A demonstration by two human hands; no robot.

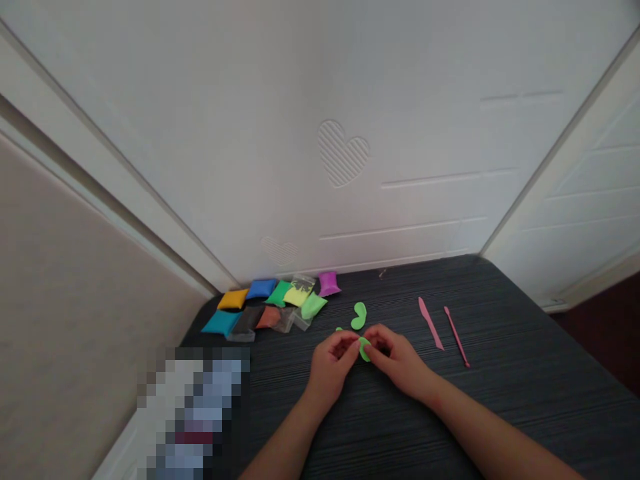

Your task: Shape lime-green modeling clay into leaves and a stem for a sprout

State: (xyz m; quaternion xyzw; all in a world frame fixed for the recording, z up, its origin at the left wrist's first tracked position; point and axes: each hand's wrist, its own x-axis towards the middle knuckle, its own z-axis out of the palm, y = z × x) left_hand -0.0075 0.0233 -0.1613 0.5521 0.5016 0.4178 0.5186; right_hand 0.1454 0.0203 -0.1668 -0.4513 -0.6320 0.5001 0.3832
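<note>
Between the fingertips of my left hand [332, 365] and my right hand [400, 363] is a flattened piece of light green modelling clay [365, 349]. Both hands pinch it, thumbs toward me, just above the dark table. Beyond my fingers lies a curved, bean-shaped piece of green clay [359, 316]. A small bit of green [339, 329] peeks out behind my left hand, mostly hidden by it. To the right of my right hand rest a pink plastic clay knife [431, 323] and a thin pink modelling stick [457, 337].
Several coloured clay packets, among them blue [261, 289], yellow-orange [233, 299], teal [221, 323] and purple [329, 283], lie at the table's back left. A white panel with a heart relief [343, 153] stands behind the dark table [520, 373]. A blurred patch covers the lower left.
</note>
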